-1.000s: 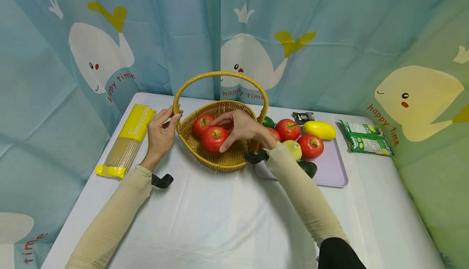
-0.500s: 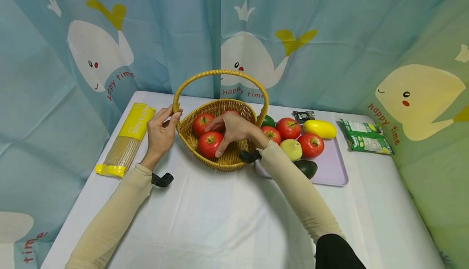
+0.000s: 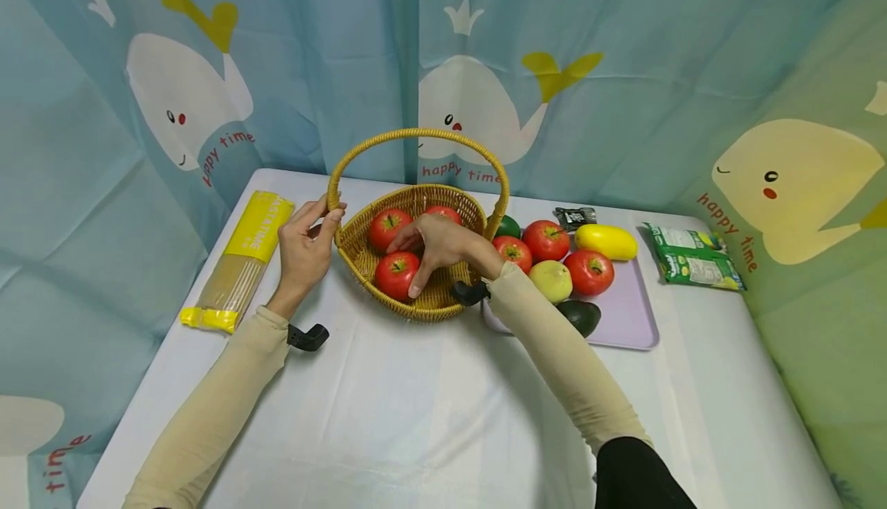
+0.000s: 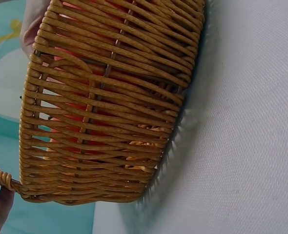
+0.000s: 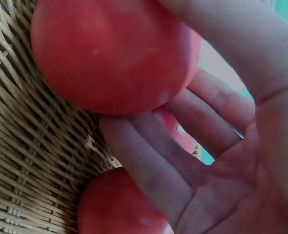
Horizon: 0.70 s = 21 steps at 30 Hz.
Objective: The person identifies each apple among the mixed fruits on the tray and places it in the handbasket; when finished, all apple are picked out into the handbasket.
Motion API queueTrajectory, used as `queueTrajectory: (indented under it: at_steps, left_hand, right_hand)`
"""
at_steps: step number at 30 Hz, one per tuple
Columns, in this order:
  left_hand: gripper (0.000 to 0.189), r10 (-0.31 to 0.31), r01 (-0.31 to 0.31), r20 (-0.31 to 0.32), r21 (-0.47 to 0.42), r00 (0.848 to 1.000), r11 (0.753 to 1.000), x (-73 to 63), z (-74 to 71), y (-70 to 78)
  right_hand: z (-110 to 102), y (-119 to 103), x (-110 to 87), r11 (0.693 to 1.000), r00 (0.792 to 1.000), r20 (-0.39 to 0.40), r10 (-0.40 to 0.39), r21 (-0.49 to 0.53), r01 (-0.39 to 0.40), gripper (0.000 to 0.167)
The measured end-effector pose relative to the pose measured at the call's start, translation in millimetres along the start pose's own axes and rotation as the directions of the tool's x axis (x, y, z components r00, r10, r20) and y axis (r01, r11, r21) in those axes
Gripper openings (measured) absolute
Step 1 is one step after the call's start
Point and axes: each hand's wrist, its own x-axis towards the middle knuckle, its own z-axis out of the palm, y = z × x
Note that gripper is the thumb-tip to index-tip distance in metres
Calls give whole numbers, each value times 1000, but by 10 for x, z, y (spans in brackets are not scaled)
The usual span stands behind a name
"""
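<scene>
My left hand [image 3: 305, 251] pinches the lower left end of the handle of a yellow-brown wicker basket [image 3: 434, 314]; its fingertips show at the handle's base in the left wrist view. Inside the basket, my right hand [image 3: 446, 243] grips a red apple [image 3: 397, 275] near the front wall. The right wrist view shows the thumb on one side of that apple [image 5: 114, 53] and the fingers on the other. A second apple [image 3: 389, 228] lies behind it to the left, and a third apple [image 3: 443, 213] sits at the back, partly hidden by the hand.
Right of the basket, a lilac tray [image 3: 634, 316] bears several red apples [image 3: 589, 272], a pale green fruit [image 3: 552, 281], a yellow fruit [image 3: 606, 242] and a dark green avocado [image 3: 580, 316]. Green packets [image 3: 695, 257] lie far right, a small black packet [image 3: 574, 218] behind, pasta [image 3: 239, 262] at left.
My right hand has lowered the apple toward the basket's front left and drawn slightly left, uncovering the apple at the back. My left hand stays on the handle.
</scene>
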Motion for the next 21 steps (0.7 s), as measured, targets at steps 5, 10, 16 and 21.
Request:
queueTrajectory:
  at_steps: [5,10,16,21]
  left_hand:
    - [30,-8,8,1,13,1000,1000,13,-1,4]
    - [29,-7,7,-6,17,1000,1000,15,8,7]
    - [29,0,0,-13,14,1000,1000,6,29,10]
    - [28,4,-3,-18,41,1000,999,-8,37,2]
  right_hand:
    - [-19,-16,21,999,1000,14,12,-36,-12,77]
    - [-26,-49,19,989,1000,18,24,-144,-22,81]
    - [-79,-41,-65,989,996,85,2,-149,11,80]
    - [-97,13,-107,995,995,95,6,-96,3,73]
